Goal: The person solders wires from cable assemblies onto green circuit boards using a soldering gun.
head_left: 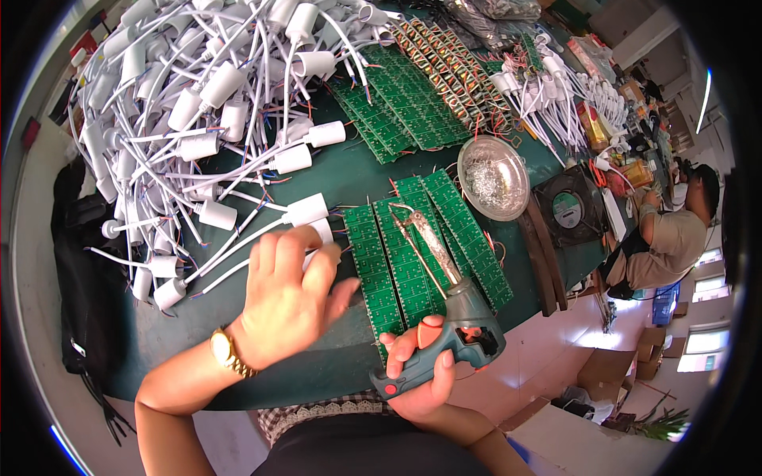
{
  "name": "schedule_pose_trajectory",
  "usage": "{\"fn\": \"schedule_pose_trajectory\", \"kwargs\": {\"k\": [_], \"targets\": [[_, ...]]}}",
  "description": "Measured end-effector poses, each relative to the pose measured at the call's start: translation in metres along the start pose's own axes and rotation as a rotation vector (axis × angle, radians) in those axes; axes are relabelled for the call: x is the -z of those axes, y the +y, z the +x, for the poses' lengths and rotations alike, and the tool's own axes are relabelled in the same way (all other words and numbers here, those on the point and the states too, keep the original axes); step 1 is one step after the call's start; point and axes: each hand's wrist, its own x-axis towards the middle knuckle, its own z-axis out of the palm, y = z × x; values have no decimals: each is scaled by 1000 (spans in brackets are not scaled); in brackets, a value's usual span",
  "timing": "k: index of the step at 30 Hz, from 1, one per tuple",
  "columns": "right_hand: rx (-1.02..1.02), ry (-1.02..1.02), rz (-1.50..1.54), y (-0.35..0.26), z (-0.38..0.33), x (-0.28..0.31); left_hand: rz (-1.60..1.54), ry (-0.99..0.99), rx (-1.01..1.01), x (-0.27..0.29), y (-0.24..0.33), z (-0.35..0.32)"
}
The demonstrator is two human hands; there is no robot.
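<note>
The right hand (421,373) grips a soldering gun (468,305) at four o'clock, over green boards (367,258); the left hand (286,297) curls at a white socket (321,228), grip unclear. Soldering seems early: ten o'clock's socket pile (226,86) lies loose.

Green table (317,358); heaped white sockets (223,85), circuit boards (371,270)

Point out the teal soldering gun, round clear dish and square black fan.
Teal soldering gun (462,305): head view, housing.
Round clear dish (502,213): head view, lower rim.
Square black fan (567,210): head view, central hub.
</note>
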Motion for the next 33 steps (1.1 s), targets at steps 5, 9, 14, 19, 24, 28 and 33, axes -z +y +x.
{"fn": "schedule_pose_trajectory", "kwargs": {"k": [5, 9, 14, 19, 24, 28, 33], "targets": [[54, -30, 66, -1, -5, 6, -157, -521, 105, 18, 18, -19], [81, -85, 40, -1, -9, 11, -139, -341, 149, 0, -25, -16], [121, -86, 37, 2, -3, 20, -265, -563, 165, 15, -41, 41], [186, -164, -59, 3, -5, 14, -129, 57, -15, -25, -70, 113], [223, -195, -113, 6, -6, 14, 392, -211, 36, -55, -96, 131], [204, -162, -94, 5, -6, 12, -2, 221, -96, -23, -85, 120], [170, -201, -53, 3, -9, 10, 82, 856, -339, 70, -68, 88]]}}
